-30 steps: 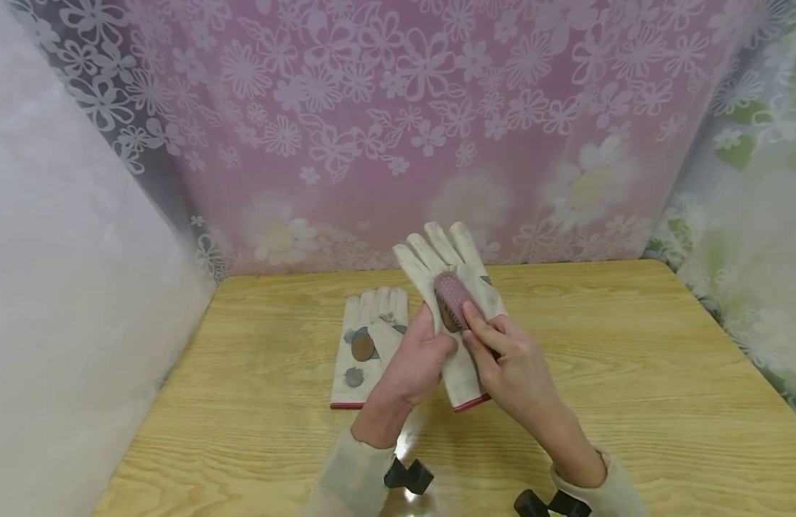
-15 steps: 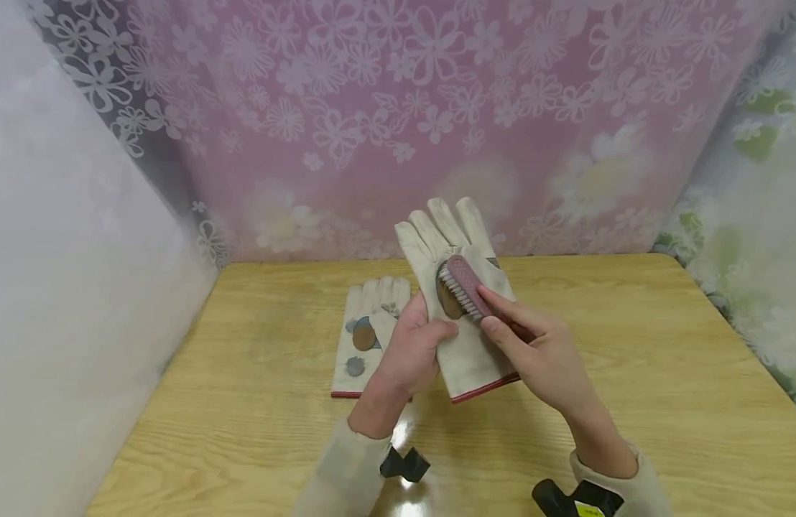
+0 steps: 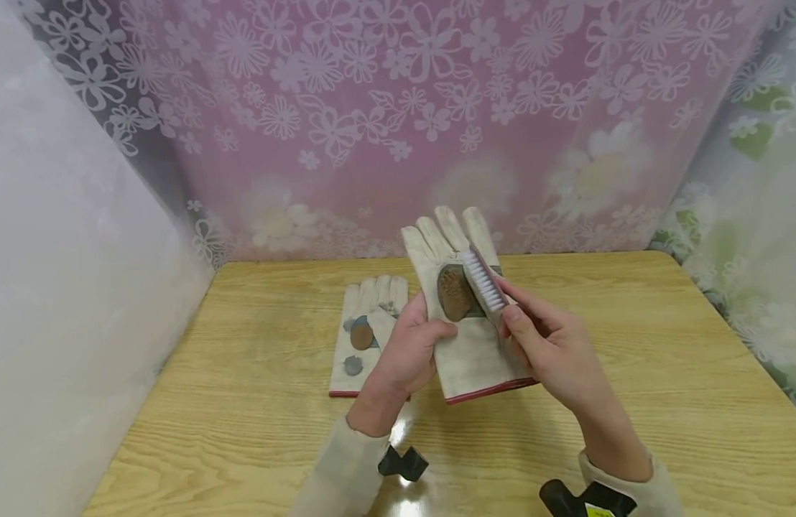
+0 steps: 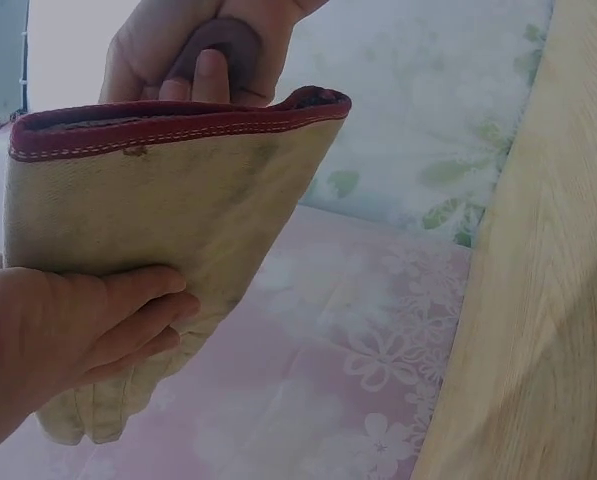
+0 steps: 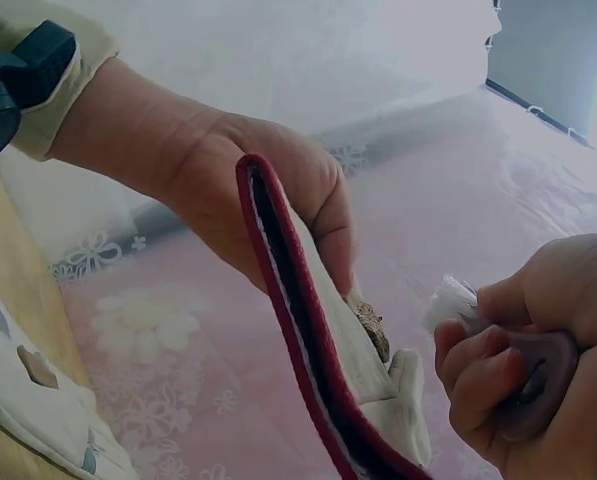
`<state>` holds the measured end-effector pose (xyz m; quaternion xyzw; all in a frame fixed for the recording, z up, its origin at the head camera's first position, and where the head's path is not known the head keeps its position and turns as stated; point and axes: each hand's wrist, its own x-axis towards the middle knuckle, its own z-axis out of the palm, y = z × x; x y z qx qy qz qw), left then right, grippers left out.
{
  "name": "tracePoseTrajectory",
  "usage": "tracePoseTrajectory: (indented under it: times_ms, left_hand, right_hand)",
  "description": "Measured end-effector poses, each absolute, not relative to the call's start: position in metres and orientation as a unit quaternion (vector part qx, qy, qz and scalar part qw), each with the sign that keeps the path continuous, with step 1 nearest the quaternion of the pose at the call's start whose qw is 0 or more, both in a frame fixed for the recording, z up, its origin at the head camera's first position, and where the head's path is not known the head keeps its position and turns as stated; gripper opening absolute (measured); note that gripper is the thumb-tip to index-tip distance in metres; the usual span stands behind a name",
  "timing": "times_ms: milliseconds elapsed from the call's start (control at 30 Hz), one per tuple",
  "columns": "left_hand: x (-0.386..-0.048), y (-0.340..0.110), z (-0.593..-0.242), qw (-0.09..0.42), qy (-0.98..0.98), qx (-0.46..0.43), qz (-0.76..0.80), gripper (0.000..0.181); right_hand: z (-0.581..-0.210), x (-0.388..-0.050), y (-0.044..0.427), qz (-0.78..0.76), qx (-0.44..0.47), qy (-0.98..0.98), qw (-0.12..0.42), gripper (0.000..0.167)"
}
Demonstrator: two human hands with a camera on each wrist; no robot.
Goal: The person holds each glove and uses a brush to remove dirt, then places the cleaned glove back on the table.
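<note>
My left hand (image 3: 407, 352) grips the left edge of a cream work glove (image 3: 469, 359), thumb on its front and fingers behind, as the left wrist view shows. The glove is held up off the table, fingers pointing up, with a brown patch (image 3: 455, 293) on a grey area. In my right hand (image 3: 556, 345) is a pink brush, its white bristles (image 3: 482, 280) turned toward the left beside the brown patch. In the right wrist view the bristles (image 5: 452, 304) stand apart from the glove (image 5: 328, 330), and fingers curl round the brush's purplish handle (image 5: 548, 385).
A second cream glove (image 3: 340, 370) lies on the wooden table (image 3: 256, 345), left of my left forearm, with grey spots and a brown patch. A pink floral curtain (image 3: 346, 179) hangs behind the table, with a pale sheet (image 3: 81, 251) on the left and floral cloth (image 3: 760, 251) on the right.
The brush has moved right off the brown patch and tilted so that its bristles show. The held glove has turned slightly, uncovering more of the patch; my left hand keeps its grip.
</note>
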<state>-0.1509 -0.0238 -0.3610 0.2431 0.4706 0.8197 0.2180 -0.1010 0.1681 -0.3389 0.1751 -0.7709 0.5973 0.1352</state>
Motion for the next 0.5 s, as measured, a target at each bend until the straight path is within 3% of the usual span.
tracePoseTrajectory:
  times_ms: [333,500]
  left_hand:
    - [-0.151,-0.019,-0.361,0.201,0.475,0.235,0.824,0.077]
    - [-0.151,-0.019,-0.361,0.173,0.464,0.224,0.840,0.077]
  right_hand:
    - [-0.358,-0.107,0.141,0.378,0.212,-0.845,0.315,0.051]
    - [-0.360,-0.105,0.136,0.327,0.214,-0.857,0.337,0.052]
